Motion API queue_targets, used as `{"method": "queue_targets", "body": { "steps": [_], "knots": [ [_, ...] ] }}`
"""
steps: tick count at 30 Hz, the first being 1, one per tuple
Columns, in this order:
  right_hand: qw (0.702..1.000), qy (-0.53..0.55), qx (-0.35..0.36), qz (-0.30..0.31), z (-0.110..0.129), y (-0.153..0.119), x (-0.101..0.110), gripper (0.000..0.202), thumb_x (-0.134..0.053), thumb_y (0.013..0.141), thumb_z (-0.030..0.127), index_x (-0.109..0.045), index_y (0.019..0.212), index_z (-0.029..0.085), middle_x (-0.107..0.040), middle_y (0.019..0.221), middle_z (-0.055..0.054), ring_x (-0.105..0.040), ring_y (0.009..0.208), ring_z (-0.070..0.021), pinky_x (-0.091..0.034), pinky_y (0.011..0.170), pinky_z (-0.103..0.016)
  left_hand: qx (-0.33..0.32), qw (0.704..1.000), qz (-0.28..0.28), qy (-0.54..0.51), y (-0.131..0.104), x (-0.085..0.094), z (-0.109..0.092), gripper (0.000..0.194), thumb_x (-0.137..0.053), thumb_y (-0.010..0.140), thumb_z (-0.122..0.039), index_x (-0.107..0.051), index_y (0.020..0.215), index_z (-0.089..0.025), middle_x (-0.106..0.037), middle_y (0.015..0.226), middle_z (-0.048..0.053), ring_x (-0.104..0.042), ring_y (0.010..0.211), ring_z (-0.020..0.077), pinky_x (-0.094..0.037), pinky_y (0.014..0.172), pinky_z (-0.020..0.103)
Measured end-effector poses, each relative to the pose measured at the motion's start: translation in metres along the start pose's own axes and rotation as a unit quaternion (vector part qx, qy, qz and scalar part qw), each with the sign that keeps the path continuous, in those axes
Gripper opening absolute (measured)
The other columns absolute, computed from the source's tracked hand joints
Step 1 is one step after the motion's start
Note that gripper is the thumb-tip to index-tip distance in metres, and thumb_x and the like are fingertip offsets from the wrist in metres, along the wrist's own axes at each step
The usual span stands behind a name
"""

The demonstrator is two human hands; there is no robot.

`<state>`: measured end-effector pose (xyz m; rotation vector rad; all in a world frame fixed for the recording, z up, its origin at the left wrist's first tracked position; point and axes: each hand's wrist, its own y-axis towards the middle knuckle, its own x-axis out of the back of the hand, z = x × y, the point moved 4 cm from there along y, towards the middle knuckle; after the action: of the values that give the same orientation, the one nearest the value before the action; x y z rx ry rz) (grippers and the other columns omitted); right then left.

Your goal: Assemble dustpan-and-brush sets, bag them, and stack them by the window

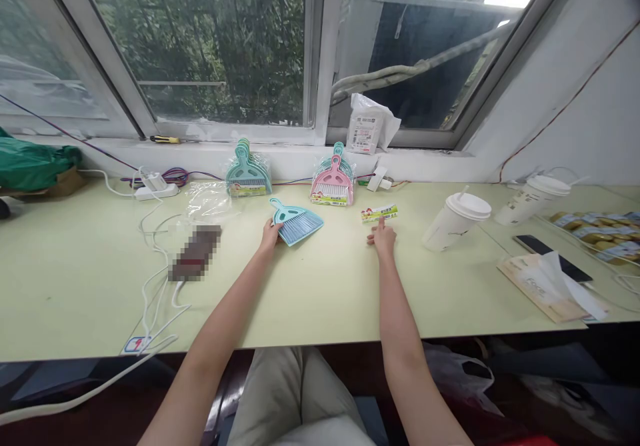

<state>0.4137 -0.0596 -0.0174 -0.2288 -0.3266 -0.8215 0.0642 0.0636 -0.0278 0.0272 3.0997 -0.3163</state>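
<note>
My left hand [271, 237] grips the left edge of a teal mini dustpan with a brush [300, 225] nested in it, near the base of its handle. The set rests on the table with its blue bristles facing up. My right hand [383, 238] reaches over the table with fingers apart, and a fingertip touches a green and yellow printed label card [379, 213]. Behind, wrapped teal dustpan sets [246, 171] stand stacked at the left. A pink dustpan set [333, 183] fronts another wrapped stack at the right.
A crumpled clear plastic bag [207, 199] lies left of the teal set. Nearby are a power strip [157, 191] and white cables [159, 279]. At the right stand lidded paper cups [453, 223], a tissue pack [540, 286] and a phone [553, 258]. A window sill [295, 156] runs behind.
</note>
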Motion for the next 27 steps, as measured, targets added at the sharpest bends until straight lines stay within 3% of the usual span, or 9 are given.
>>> {"method": "queue_targets", "body": {
  "steps": [2,4,6,9,11,14,18,23,27],
  "knots": [
    [0.995,-0.087,0.023,-0.046,0.007,-0.004,0.004,0.065,-0.025,0.091,0.060,-0.064,0.064,0.015,-0.065,0.054,-0.012,-0.063,0.051,-0.0199,-0.051,0.060,-0.032,-0.045,0.999,-0.014,0.008,-0.003,0.002,-0.002,0.040,-0.058,0.079,-0.032,-0.055,0.117,-0.020,-0.065,0.100,0.007,-0.064,0.086,0.0190,-0.053,0.071,0.030],
    [0.986,-0.125,0.097,-0.052,0.025,-0.019,-0.012,0.060,-0.031,0.091,0.055,-0.065,0.063,0.016,-0.068,0.063,-0.013,-0.066,0.063,-0.0221,-0.050,0.070,-0.033,-0.122,0.992,-0.035,0.027,-0.013,0.001,-0.008,0.038,-0.052,0.084,-0.036,-0.055,0.119,-0.021,-0.063,0.111,0.008,-0.060,0.102,0.0206,-0.050,0.083,0.031],
    [0.971,-0.108,0.210,-0.016,0.050,-0.047,-0.044,0.049,-0.036,0.092,0.049,-0.068,0.077,0.016,-0.071,0.078,-0.011,-0.065,0.071,-0.0210,-0.049,0.075,-0.032,-0.217,0.974,-0.041,0.056,-0.030,-0.005,-0.018,0.039,-0.044,0.090,-0.041,-0.054,0.122,-0.022,-0.061,0.120,0.007,-0.055,0.113,0.0211,-0.044,0.093,0.033],
    [0.928,-0.062,0.353,0.102,0.081,-0.100,-0.102,0.036,-0.045,0.089,0.046,-0.062,0.109,0.021,-0.064,0.112,-0.008,-0.064,0.079,-0.0174,-0.049,0.077,-0.030,-0.340,0.935,-0.009,0.105,-0.062,-0.019,-0.032,0.045,-0.036,0.093,-0.047,-0.051,0.128,-0.022,-0.058,0.127,0.008,-0.052,0.118,0.0215,-0.040,0.099,0.034],
    [0.924,-0.059,0.367,0.088,0.092,-0.124,-0.121,0.038,-0.045,0.089,0.045,-0.057,0.118,0.022,-0.061,0.112,-0.009,-0.061,0.084,-0.0186,-0.048,0.076,-0.032,-0.395,0.909,-0.007,0.131,-0.079,-0.023,-0.038,0.047,-0.034,0.094,-0.047,-0.050,0.130,-0.021,-0.056,0.130,0.009,-0.051,0.120,0.0215,-0.039,0.100,0.034],
    [0.922,-0.081,0.376,0.039,0.104,-0.136,-0.124,0.034,-0.048,0.087,0.045,-0.059,0.110,0.022,-0.059,0.107,-0.009,-0.056,0.100,-0.0232,-0.046,0.080,-0.034,-0.445,0.876,-0.005,0.188,-0.094,-0.024,-0.043,0.048,-0.034,0.095,-0.046,-0.049,0.133,-0.021,-0.060,0.120,0.011,-0.057,0.109,0.0210,-0.043,0.092,0.032],
    [0.931,-0.062,0.356,0.057,0.111,-0.124,-0.109,0.029,-0.052,0.085,0.045,-0.064,0.094,0.021,-0.057,0.100,-0.007,-0.057,0.083,-0.0193,-0.046,0.073,-0.031,-0.450,0.859,0.027,0.242,-0.096,-0.025,-0.051,0.049,-0.036,0.094,-0.045,-0.049,0.135,-0.021,-0.064,0.105,0.009,-0.061,0.088,0.0186,-0.046,0.079,0.029],
    [0.951,-0.059,0.298,0.062,0.109,-0.116,-0.089,0.033,-0.054,0.081,0.051,-0.070,0.075,0.022,-0.056,0.084,-0.002,-0.056,0.072,-0.0159,-0.043,0.069,-0.028,-0.363,0.911,0.091,0.172,-0.092,-0.018,-0.067,0.043,-0.042,0.092,-0.044,-0.062,0.121,-0.020,-0.068,0.108,0.006,-0.061,0.093,0.0206,-0.046,0.081,0.027],
    [0.956,-0.093,0.269,0.072,0.109,-0.132,-0.084,0.037,-0.053,0.081,0.055,-0.073,0.075,0.024,-0.057,0.082,-0.002,-0.056,0.075,-0.0170,-0.040,0.065,-0.027,-0.320,0.919,0.066,0.222,-0.096,-0.003,-0.069,0.041,-0.053,0.086,-0.029,-0.059,0.126,-0.024,-0.067,0.113,0.006,-0.059,0.102,0.0240,-0.043,0.092,0.031]
  ]
}}
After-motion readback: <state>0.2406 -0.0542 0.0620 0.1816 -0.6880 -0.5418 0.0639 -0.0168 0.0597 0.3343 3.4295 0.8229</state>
